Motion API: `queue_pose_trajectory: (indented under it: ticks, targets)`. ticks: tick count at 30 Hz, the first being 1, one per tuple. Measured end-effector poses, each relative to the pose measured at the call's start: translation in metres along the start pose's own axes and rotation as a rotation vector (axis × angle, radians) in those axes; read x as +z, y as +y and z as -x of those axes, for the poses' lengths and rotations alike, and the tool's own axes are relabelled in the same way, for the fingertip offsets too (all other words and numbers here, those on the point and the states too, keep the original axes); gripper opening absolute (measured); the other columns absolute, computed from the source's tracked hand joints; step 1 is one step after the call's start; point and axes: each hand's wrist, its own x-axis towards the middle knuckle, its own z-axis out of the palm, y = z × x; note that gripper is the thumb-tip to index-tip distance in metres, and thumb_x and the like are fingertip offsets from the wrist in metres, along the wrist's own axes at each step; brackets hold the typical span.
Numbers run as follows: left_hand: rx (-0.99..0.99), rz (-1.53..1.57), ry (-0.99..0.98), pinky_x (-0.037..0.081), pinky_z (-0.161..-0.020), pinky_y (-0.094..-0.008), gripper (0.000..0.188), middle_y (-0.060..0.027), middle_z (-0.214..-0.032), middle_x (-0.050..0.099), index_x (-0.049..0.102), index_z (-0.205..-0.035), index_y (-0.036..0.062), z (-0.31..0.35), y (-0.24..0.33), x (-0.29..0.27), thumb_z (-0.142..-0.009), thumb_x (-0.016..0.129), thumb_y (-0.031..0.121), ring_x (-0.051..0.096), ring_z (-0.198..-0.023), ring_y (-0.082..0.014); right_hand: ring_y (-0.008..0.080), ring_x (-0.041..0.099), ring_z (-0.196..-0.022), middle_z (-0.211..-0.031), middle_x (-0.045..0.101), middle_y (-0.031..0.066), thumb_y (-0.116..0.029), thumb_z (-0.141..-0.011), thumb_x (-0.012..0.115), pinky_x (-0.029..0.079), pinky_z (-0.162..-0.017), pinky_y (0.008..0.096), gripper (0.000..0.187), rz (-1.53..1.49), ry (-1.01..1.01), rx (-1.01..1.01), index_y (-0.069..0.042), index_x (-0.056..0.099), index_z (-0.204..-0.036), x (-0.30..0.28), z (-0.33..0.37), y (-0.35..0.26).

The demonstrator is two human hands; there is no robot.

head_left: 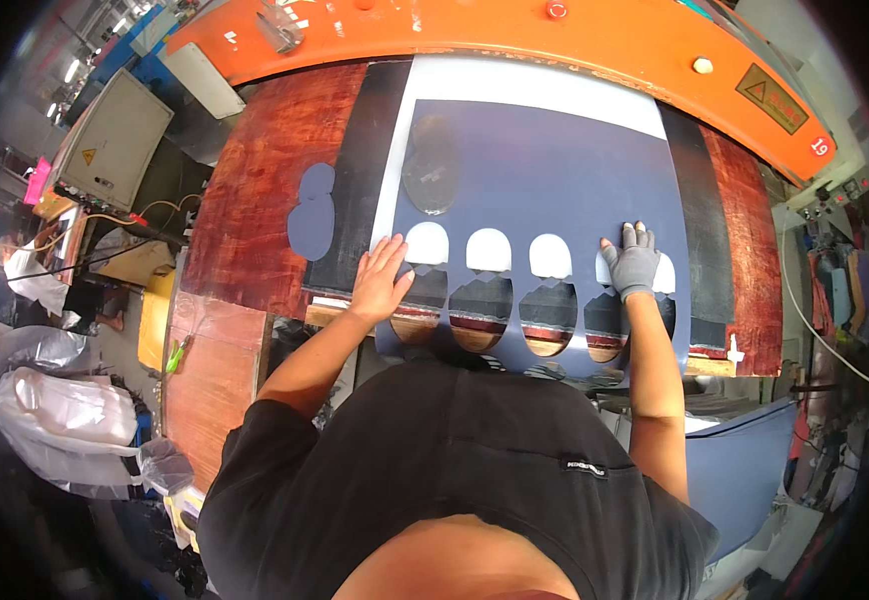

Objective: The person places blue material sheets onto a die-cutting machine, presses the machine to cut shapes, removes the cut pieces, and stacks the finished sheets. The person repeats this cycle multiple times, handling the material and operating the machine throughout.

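A blue-grey sheet (555, 160) lies over a white board (535, 85), with a row of sole-shaped holes along its near side. Its near edge hangs over the table's front edge. My bare left hand (382, 280) rests flat at the sheet's left edge, beside the leftmost hole, fingers stretched out. On the right, my right hand (635, 262), in a grey glove with bare fingertips, presses flat beside the rightmost holes, fingers extended. Neither hand grips anything. A sole-shaped cutting die (431, 168) sits on the sheet, up and to the right of my left hand.
Cut sole-shaped pieces (312, 225) lie on the red-brown table (265, 170) at left. An orange press beam (475, 28) spans the far side. Green-handled snips (177, 354) lie on a lower board at left. Plastic-wrapped stock (65, 420) stands lower left; a blue sheet (740, 470) hangs lower right.
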Motion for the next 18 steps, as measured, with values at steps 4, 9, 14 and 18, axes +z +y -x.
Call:
queue_pose_trajectory:
  ticks: [4, 9, 14, 18]
  targets:
    - [0.058, -0.028, 0.041, 0.027, -0.104, -0.0486, 0.042, -0.0103, -0.134, 0.046, 0.053, -0.123, 0.0068, -0.003, -0.002, -0.003, -0.086, 0.056, 0.025, 0.038, -0.128, -0.0289, 0.034, 0.038, -0.124, -0.133, 0.045, 0.0175, -0.05, -0.079, 0.059, 0.035, -0.095, 0.0519, 0.063, 0.042, 0.017, -0.013, -0.006, 0.051, -0.124, 0.008, -0.01, 0.002]
    - [0.205, 0.031, 0.195, 0.036, -0.094, -0.0407, 0.027, -0.0109, -0.118, 0.057, 0.062, -0.106, 0.0031, -0.043, -0.024, -0.015, -0.082, 0.058, 0.013, 0.051, -0.108, -0.0295, 0.036, 0.043, -0.119, -0.127, 0.049, 0.0204, -0.045, -0.076, 0.065, 0.037, -0.093, 0.0495, 0.06, -0.092, 0.123, -0.085, -0.004, 0.055, -0.118, 0.014, -0.009, 0.012]
    - [0.236, 0.028, 0.225, 0.036, -0.098, -0.0417, 0.031, -0.0112, -0.12, 0.055, 0.06, -0.109, 0.0036, -0.064, -0.041, -0.006, -0.079, 0.059, 0.01, 0.047, -0.116, -0.0307, 0.0368, 0.049, -0.114, -0.121, 0.054, 0.0209, -0.04, -0.074, 0.068, 0.04, -0.093, 0.045, 0.057, -0.145, 0.117, -0.008, -0.003, 0.056, -0.115, -0.012, -0.022, -0.019]
    - [0.196, 0.119, 0.285, 0.037, -0.097, -0.0422, 0.031, -0.0113, -0.12, 0.055, 0.059, -0.11, 0.0041, -0.06, -0.043, 0.005, -0.08, 0.059, 0.011, 0.047, -0.116, -0.0317, 0.0353, 0.049, -0.115, -0.121, 0.054, 0.0205, -0.039, -0.073, 0.071, 0.039, -0.097, 0.0417, 0.062, -0.458, 0.183, -0.266, -0.001, 0.054, -0.119, -0.021, -0.046, -0.122]
